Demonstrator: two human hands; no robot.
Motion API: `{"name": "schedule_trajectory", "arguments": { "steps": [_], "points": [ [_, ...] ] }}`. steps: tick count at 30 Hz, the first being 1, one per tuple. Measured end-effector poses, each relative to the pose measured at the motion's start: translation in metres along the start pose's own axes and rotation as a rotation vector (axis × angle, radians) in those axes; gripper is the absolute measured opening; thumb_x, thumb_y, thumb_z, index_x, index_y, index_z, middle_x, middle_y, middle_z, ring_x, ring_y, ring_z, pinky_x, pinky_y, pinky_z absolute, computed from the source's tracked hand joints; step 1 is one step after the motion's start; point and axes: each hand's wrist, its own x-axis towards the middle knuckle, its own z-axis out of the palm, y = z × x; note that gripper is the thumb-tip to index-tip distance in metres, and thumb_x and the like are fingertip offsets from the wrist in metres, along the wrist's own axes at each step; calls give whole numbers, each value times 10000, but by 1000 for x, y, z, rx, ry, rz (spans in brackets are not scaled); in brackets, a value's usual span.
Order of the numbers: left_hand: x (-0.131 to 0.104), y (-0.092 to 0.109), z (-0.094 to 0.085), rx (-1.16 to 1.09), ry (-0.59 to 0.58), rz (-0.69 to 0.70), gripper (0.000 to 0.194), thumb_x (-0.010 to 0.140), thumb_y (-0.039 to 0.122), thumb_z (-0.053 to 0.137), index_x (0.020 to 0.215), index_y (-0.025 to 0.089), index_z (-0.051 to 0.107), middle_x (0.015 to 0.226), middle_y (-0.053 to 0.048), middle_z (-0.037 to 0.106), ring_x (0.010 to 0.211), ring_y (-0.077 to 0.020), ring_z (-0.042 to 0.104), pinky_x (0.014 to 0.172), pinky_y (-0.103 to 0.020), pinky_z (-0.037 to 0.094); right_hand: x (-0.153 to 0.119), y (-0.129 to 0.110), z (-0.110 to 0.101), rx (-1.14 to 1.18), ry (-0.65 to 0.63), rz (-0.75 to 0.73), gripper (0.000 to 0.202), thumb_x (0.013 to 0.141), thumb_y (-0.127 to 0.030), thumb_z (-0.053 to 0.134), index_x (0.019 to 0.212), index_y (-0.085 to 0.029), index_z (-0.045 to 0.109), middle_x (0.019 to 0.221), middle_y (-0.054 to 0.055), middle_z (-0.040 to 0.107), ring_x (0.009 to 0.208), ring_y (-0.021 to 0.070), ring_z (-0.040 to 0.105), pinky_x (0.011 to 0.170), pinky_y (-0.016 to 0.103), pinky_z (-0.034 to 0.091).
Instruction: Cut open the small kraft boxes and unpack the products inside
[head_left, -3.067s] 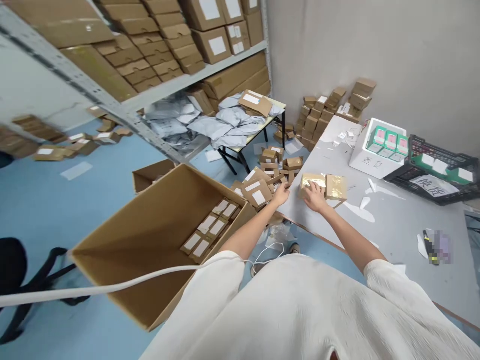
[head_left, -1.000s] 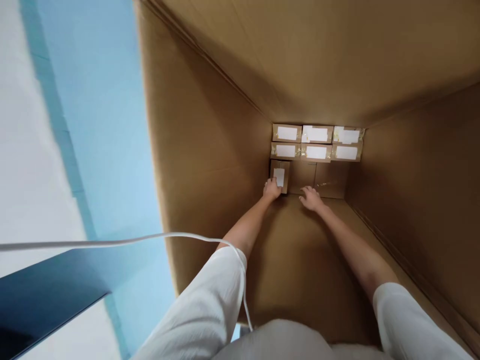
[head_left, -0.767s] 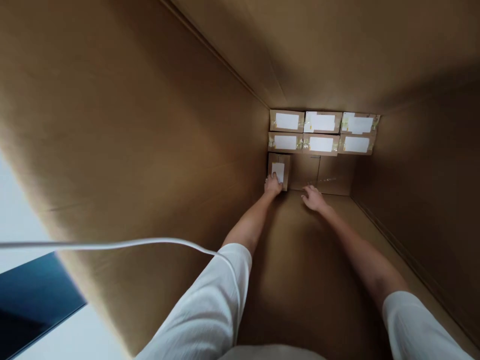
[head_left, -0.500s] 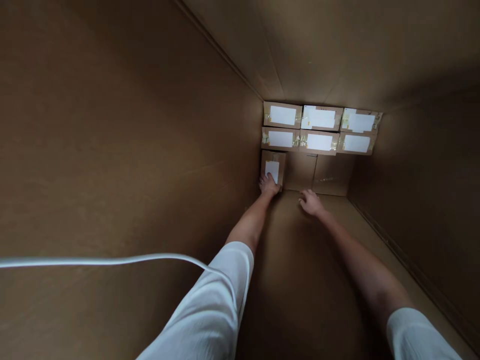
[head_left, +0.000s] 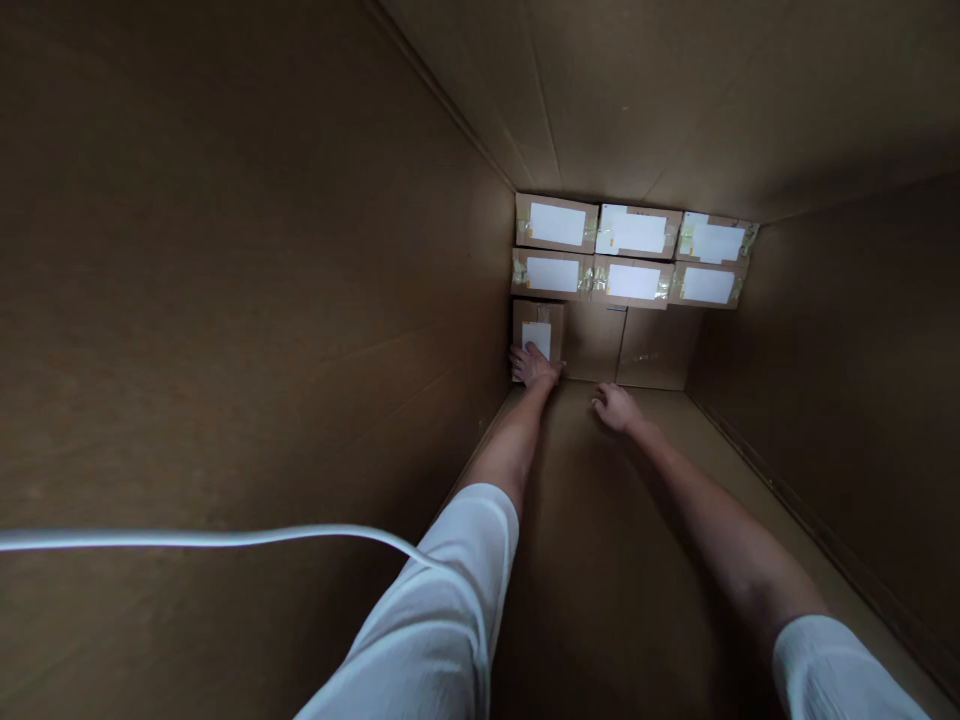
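Observation:
My left hand (head_left: 534, 367) is at a small cardboard box (head_left: 556, 322) with a white label, low in the far left corner. Its fingers spread over the lower front, and the thumb is at the right edge. Under the fingers, part of the label is covered. To the right, my right hand (head_left: 618, 408) hovers by the floor near the back wall, its fingers loosely bent and nothing in them. Above the small box are two rows of taped cardboard boxes (head_left: 590, 232) with white labels.
Tall cardboard walls (head_left: 300, 300) enclose the space on the left and right. The cardboard floor (head_left: 600, 520) runs up to a back panel (head_left: 660, 350) right of the small box. A white cable (head_left: 225, 538) crosses from the left to my left sleeve.
The view has shifted slightly, moving the boxes a little leftward in the picture. My left hand stays on the small box; my right hand's fingers are bent a bit more.

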Motion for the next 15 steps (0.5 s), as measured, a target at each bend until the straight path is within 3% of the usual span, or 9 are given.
{"name": "schedule_trajectory", "arguments": {
  "steps": [8,13,15],
  "points": [
    [-8,8,-4,-107,-19,-67,1020,812,546,855,1599,252,278,1774,-284,185,1656,-509,173,1229,-680,335,-4,15,4,2,-26,45,435,1066,-335,495,1453,-223,658,1415,178,712,1290,318,688,1052,431,534],
    [-26,16,-12,-236,-78,-153,1018,780,502,872,1573,239,291,1695,-292,261,1560,-504,356,1154,-633,444,-9,17,0,20,-15,77,454,1074,-354,488,1474,-225,658,1430,182,708,1302,323,688,1048,423,534],
    [-35,20,-18,-254,-75,-130,1022,767,488,882,1567,243,293,1691,-290,264,1551,-505,363,1147,-631,451,-13,16,-5,35,-1,102,458,1073,-354,492,1479,-220,657,1424,188,714,1294,331,695,1038,428,541]
  ]
}}
